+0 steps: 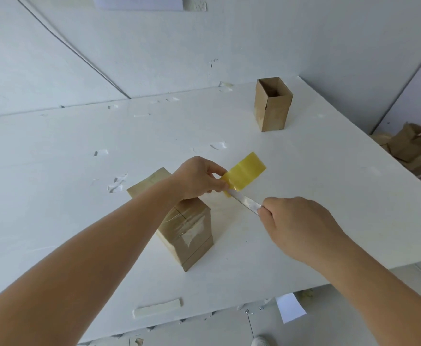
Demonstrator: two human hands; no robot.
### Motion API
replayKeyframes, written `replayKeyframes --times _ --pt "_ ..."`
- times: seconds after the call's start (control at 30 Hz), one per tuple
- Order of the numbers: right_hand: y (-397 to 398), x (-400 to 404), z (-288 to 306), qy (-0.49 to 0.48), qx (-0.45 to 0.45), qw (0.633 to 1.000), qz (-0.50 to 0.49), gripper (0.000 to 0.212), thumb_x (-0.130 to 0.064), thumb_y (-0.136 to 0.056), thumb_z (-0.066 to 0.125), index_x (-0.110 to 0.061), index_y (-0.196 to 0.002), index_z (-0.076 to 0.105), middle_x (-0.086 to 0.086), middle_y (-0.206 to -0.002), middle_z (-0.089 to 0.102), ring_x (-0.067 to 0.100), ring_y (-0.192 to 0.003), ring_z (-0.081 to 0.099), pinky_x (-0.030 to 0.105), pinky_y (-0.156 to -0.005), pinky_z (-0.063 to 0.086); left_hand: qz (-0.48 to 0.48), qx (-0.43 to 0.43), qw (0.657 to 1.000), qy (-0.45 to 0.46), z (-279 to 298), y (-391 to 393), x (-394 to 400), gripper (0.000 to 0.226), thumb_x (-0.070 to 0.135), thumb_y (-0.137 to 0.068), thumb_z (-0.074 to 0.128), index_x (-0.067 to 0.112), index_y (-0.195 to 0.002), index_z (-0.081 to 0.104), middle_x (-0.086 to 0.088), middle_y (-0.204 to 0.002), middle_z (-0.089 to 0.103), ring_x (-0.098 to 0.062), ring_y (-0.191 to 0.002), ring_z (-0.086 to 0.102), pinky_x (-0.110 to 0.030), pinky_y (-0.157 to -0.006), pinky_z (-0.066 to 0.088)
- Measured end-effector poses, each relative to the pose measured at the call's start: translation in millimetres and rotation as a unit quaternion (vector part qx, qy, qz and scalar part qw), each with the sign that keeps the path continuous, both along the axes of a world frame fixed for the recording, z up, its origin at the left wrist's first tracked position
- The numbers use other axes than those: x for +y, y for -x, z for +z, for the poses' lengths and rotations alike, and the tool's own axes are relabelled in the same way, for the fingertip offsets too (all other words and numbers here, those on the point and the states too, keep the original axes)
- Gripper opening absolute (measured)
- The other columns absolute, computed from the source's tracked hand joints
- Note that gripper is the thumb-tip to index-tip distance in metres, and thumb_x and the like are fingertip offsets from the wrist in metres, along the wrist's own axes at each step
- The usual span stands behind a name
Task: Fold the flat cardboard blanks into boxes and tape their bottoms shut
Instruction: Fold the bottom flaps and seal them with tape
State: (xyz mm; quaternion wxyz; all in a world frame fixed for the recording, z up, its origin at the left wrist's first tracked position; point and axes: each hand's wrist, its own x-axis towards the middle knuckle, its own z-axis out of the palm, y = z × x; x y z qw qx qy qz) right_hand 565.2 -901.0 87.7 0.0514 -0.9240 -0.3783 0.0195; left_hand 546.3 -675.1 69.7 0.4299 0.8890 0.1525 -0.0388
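Observation:
A brown cardboard box (189, 231) stands upside down on the white table (304, 196), its bottom flaps covered with clear tape. Just above and right of it, my left hand (199, 178) grips a yellow tape roll (245, 173). A stretched strip of tape (244, 202) runs from the roll to my right hand (296, 226), which pinches its free end. Both hands are raised above the table, to the right of the box. A second cardboard box (273, 104) stands upright and open-topped at the table's far right.
Scraps of tape (116, 187) stick to the tabletop in several places. A pale strip (157, 308) lies by the near edge. Crumpled cardboard pieces (409, 146) lie on the floor beyond the right edge. White walls close the back.

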Motion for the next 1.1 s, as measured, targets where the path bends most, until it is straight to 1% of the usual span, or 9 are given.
replayKeyframes --times 0.17,0.3,0.47,0.6,0.77,0.87,0.93,1.0,1.1 --pt "8 26 13 0.071 -0.041 0.997 0.004 0.03 -0.024 -0.097 0.038 -0.021 -0.069 0.028 -0.005 -0.061 0.031 0.011 -0.048 0.026 0.026 -0.043 0.015 0.006 -0.027 0.999 0.021 -3 0 3 0.013 0.025 -0.078 0.073 0.037 -0.083 0.074 0.016 -0.054 0.063 0.004 -0.048 0.05 -0.007 -0.05 0.039" --pt "12 40 18 0.094 -0.045 0.995 0.009 0.019 -0.013 -0.093 0.041 -0.02 -0.078 0.032 -0.004 -0.064 0.03 0.017 -0.056 0.033 0.027 -0.047 0.021 0.015 -0.026 0.999 0.017 -8 -1 5 0.014 0.028 -0.078 0.074 0.035 -0.09 0.073 0.015 -0.058 0.063 0.001 -0.053 0.051 -0.017 -0.06 0.044" --pt "6 48 2 0.142 -0.008 0.99 0.025 0.014 -0.007 -0.089 0.041 -0.019 -0.088 0.048 0.0 -0.092 0.056 0.024 -0.082 0.056 0.028 -0.063 0.035 0.03 -0.063 0.996 0.051 -9 0 4 0.014 0.024 -0.078 0.076 0.035 -0.087 0.074 0.013 -0.06 0.064 -0.006 -0.057 0.049 -0.022 -0.064 0.04" --pt "-19 44 -47 0.133 0.027 0.991 0.004 0.019 -0.02 -0.094 0.043 -0.02 -0.075 0.041 0.0 -0.096 0.061 0.023 -0.075 0.05 0.027 -0.063 0.033 0.043 -0.078 0.993 0.083 -6 0 7 0.013 0.02 -0.079 0.076 0.029 -0.089 0.075 0.01 -0.06 0.065 -0.01 -0.06 0.05 -0.024 -0.067 0.043" --pt "-35 49 -109 0.074 0.055 0.995 -0.026 0.021 -0.03 -0.098 0.038 -0.02 -0.104 0.056 0.001 -0.097 0.06 0.024 -0.088 0.053 0.028 -0.061 0.035 0.049 -0.058 0.994 0.074 -7 -2 6 0.019 0.025 -0.079 0.076 0.025 -0.098 0.074 0.012 -0.061 0.068 -0.002 -0.057 0.053 -0.02 -0.068 0.046" --pt "-36 46 -126 0.071 0.077 0.993 -0.05 0.033 -0.039 -0.098 0.037 -0.02 -0.122 0.051 0.005 -0.11 0.053 0.025 -0.104 0.047 0.032 -0.074 0.042 0.056 -0.053 0.995 0.067 -8 -1 6 0.017 0.028 -0.078 0.077 0.028 -0.095 0.074 0.012 -0.061 0.068 -0.002 -0.056 0.053 -0.02 -0.068 0.047" --pt "-37 49 -121 0.006 0.094 0.994 -0.061 0.043 -0.048 -0.095 0.041 -0.021 -0.126 0.051 0.004 -0.116 0.054 0.025 -0.11 0.046 0.034 -0.085 0.043 0.059 -0.052 0.995 0.067 -8 -1 5 0.016 0.028 -0.078 0.077 0.029 -0.093 0.074 0.012 -0.06 0.067 -0.002 -0.056 0.053 -0.02 -0.066 0.047" --pt "-33 55 -104 -0.175 0.235 0.951 -0.1 0.049 -0.059 -0.087 0.049 -0.022 -0.117 0.06 -0.003 -0.112 0.061 0.02 -0.11 0.051 0.032 -0.085 0.044 0.058 -0.055 0.995 0.065 -8 -1 4 0.012 0.028 -0.078 0.077 0.032 -0.088 0.074 0.011 -0.059 0.067 -0.003 -0.056 0.052 -0.019 -0.064 0.046" --pt "-15 73 -75 -0.37 0.48 0.783 -0.142 0.059 -0.075 -0.063 0.051 -0.024 -0.086 0.067 -0.004 -0.093 0.07 0.015 -0.097 0.063 0.031 -0.081 0.05 0.066 -0.059 0.994 0.06 -8 0 3 0.013 0.028 -0.077 0.077 0.033 -0.089 0.075 0.01 -0.057 0.065 -0.003 -0.057 0.054 -0.02 -0.065 0.047"
